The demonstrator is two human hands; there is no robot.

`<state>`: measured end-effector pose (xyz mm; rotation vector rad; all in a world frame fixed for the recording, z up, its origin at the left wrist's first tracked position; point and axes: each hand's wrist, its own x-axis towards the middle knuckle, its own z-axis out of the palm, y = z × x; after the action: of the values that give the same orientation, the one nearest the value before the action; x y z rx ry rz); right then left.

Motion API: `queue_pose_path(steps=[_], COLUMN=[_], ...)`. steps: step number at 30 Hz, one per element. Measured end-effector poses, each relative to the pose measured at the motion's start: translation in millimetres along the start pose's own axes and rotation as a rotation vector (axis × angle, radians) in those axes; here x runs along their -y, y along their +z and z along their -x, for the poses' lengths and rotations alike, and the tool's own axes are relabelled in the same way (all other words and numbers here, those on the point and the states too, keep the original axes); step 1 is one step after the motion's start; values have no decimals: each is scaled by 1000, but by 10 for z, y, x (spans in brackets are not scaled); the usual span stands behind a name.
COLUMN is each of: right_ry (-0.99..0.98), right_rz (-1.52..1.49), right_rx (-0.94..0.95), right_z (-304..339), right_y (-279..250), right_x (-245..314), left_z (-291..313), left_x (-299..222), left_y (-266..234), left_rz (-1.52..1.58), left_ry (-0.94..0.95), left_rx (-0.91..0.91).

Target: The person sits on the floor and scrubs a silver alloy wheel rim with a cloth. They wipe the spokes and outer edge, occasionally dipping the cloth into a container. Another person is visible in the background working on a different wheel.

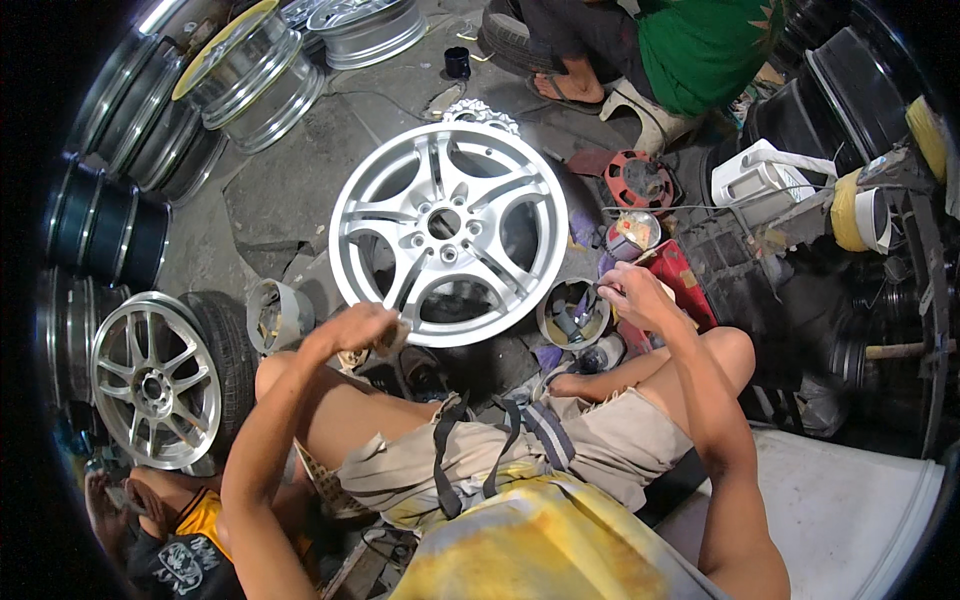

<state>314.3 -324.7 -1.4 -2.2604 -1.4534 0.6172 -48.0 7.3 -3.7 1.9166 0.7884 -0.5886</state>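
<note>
Left hand (362, 328) closed on the near rim of the silver five-spoke alloy wheel (448, 228), steadying it on the floor; right hand (633, 297) pinches something small above a round tin (573, 312)

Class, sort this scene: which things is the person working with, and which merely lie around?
In hand: silver alloy wheel, left hand on its rim, right hand over round tin of bits.
Lying about: stacked rims, tyred wheel, red cable reel.
</note>
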Motion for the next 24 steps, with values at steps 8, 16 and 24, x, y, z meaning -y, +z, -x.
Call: queue_pose_path(steps=[8, 16, 24], right_ry=[5, 120, 114], right_rz=[15, 30, 67], right_rx=[-12, -275, -232], right_z=[-73, 220, 303], right_y=[-227, -1071, -834], right_x=[-295, -587, -611], left_z=[91, 255, -161], left_x=[-290, -90, 53], left_y=[317, -142, 550], left_rz=[-201, -368, -646], left_ry=[209, 112, 110], left_rx=[-160, -365, -86])
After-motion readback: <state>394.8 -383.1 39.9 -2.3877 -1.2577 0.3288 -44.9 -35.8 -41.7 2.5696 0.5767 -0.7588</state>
